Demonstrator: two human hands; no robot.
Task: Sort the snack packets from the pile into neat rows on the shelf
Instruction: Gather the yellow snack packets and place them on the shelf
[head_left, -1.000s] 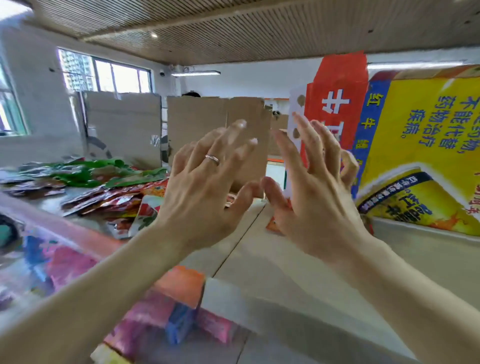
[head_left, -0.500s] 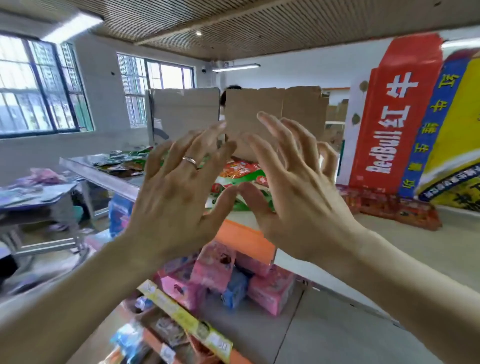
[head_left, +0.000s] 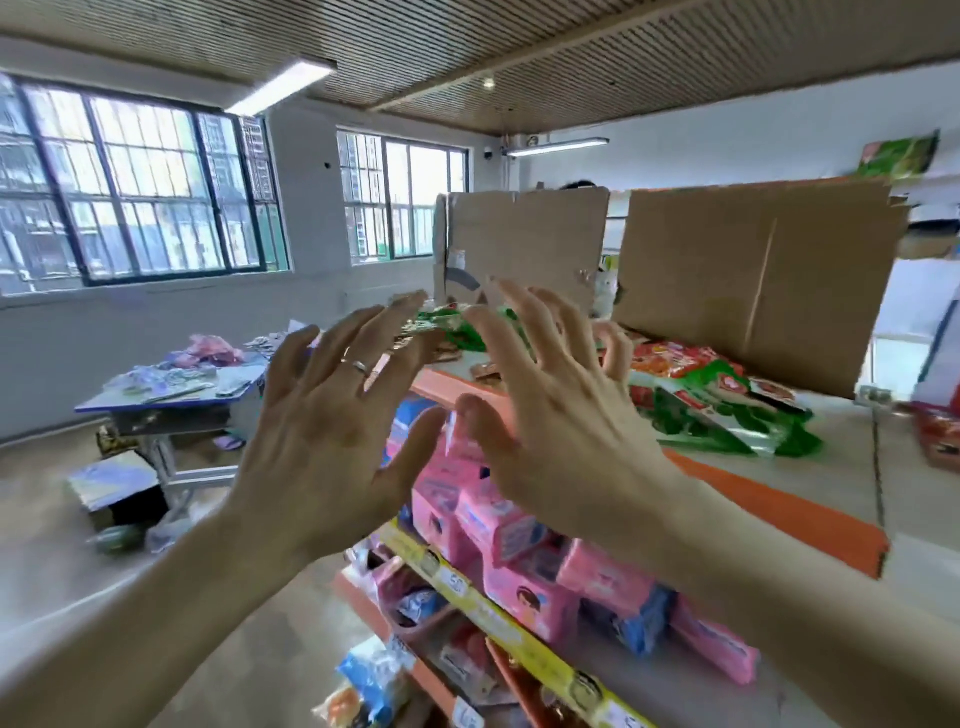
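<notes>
My left hand (head_left: 332, 426), with a ring on one finger, and my right hand (head_left: 556, 410) are raised side by side in front of me, backs toward me, fingers spread and holding nothing. Beyond them a pile of green and red snack packets (head_left: 711, 405) lies on the top of the shelf (head_left: 810, 514) with its orange edge. More packets (head_left: 441, 332) lie further back on that top, partly hidden by my fingers. Pink packs (head_left: 519, 540) stand in rows on the level below.
Two cardboard sheets (head_left: 753, 275) stand upright behind the pile. A lower shelf level with a yellow price strip (head_left: 498, 623) holds blue and orange packs. At the left a small desk (head_left: 171, 395) carries loose packets, with a box (head_left: 114, 488) on the floor beside it.
The view has swung left, bringing the windows and desk into sight; the large red and yellow box has left the view. My hands stay raised and spread, now in front of the shelf.
</notes>
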